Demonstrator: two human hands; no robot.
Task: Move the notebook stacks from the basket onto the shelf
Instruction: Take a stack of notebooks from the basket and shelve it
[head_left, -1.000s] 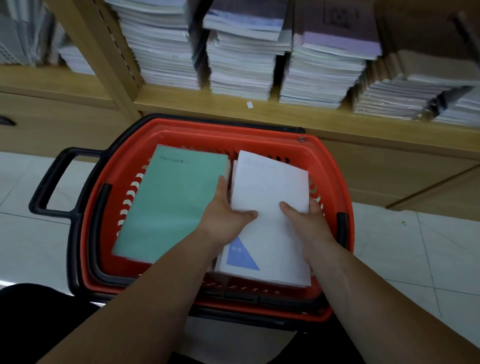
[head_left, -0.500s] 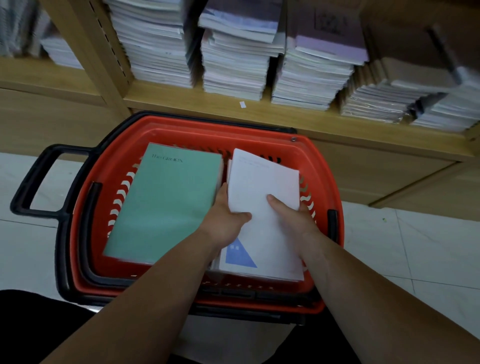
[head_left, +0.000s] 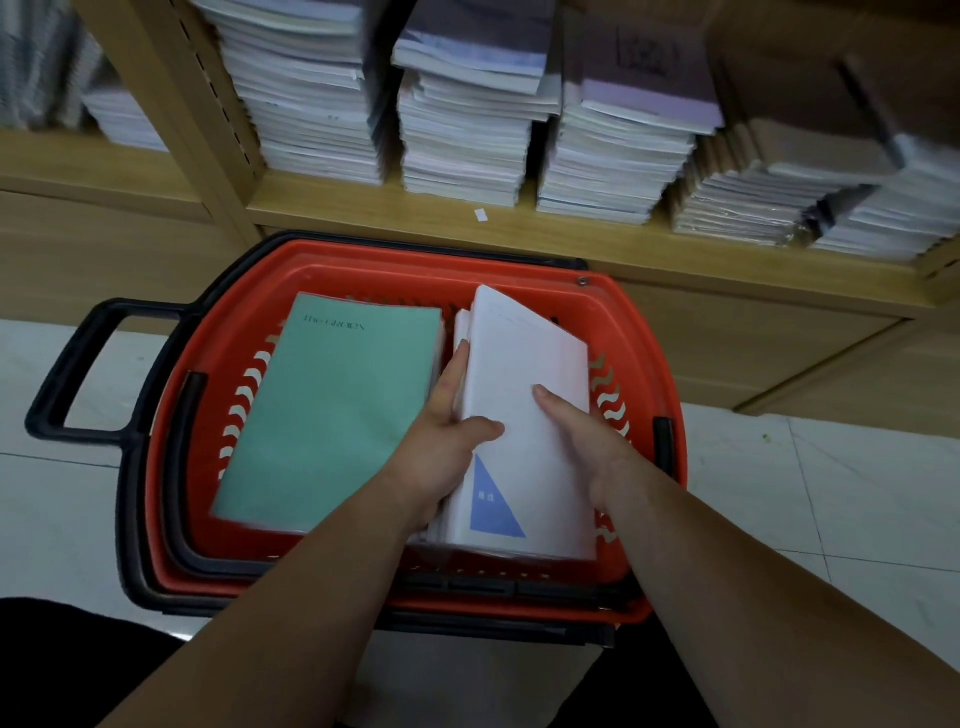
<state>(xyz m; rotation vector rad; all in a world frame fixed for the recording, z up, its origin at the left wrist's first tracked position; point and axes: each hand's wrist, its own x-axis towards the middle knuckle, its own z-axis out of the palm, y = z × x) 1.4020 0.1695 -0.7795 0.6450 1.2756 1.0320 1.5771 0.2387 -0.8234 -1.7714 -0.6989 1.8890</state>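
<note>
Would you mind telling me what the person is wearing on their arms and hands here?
The left forearm and right forearm are bare, no sleeves in view. The left hand and right hand wear no gloves; no watch, ring or bracelet shows. Dark clothing shows at the bottom edge.

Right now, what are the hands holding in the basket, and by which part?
Both hands hold the white notebook stack by its long edges: the left hand on the left edge, the right hand on the right edge, thumbs on the cover.
</note>
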